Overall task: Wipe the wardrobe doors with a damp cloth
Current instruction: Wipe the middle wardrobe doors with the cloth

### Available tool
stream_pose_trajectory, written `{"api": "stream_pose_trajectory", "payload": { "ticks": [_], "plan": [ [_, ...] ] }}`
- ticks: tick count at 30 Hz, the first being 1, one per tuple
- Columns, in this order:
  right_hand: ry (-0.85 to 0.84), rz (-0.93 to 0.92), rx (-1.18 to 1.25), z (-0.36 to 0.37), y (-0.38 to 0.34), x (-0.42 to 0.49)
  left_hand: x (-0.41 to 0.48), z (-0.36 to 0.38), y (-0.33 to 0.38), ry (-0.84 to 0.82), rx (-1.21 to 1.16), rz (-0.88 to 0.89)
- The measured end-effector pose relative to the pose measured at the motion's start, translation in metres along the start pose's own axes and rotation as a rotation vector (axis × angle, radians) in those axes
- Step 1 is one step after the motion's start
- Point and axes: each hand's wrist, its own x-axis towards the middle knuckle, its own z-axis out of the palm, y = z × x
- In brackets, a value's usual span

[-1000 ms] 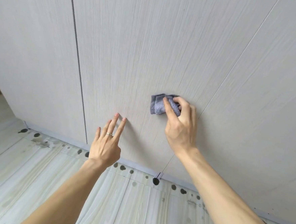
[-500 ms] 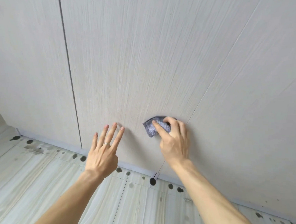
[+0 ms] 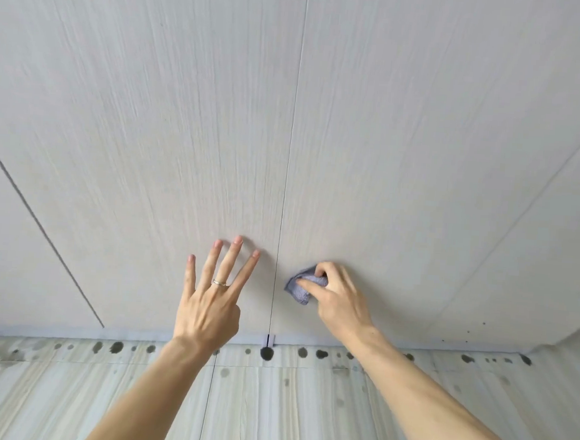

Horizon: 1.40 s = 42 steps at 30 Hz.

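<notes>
Pale wood-grain wardrobe doors (image 3: 185, 126) fill the upper view, split by thin vertical gaps. My right hand (image 3: 339, 300) grips a small bunched grey-blue cloth (image 3: 303, 286) and holds it against the lower part of the door just right of the middle gap (image 3: 281, 219). My left hand (image 3: 212, 300), with a ring on one finger, is spread with straight fingers, its fingertips at the door left of that gap, and holds nothing.
A grey plinth (image 3: 102, 332) runs along the foot of the doors. Below it lies a light striped tiled floor (image 3: 268, 407) with dark spots along the edge. A side wall (image 3: 575, 343) meets the wardrobe at the right.
My right hand has carried the cloth down and across the gap onto the door to the right. The view has swung rightwards, so the gap now stands between my hands. My left hand stays spread.
</notes>
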Motion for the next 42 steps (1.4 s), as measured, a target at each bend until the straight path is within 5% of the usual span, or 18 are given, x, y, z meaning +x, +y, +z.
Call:
{"api": "stream_pose_trajectory", "payload": {
  "ticks": [4,13,16,23,36,42],
  "plan": [
    [0.084,0.154,0.038,-0.031,0.033,-0.010,0.017,-0.007,0.023,0.076,0.027,0.066],
    [0.777,0.462,0.266,-0.134,0.096,0.026,0.105,-0.045,0.113,0.310,0.038,0.264],
    [0.778,0.438,0.223,-0.134,0.115,0.016,0.115,-0.046,0.133,0.333,0.066,0.278],
    [0.381,0.536,0.274,-0.075,0.157,-0.055,0.121,-0.051,0.151,0.305,0.131,0.329],
    [0.976,0.277,0.441,-0.283,0.145,0.079,0.206,-0.121,0.214,0.549,0.073,0.404],
    [0.807,0.441,0.403,-0.193,0.153,0.025,0.173,-0.093,0.200,0.456,0.101,0.391]
  ]
}}
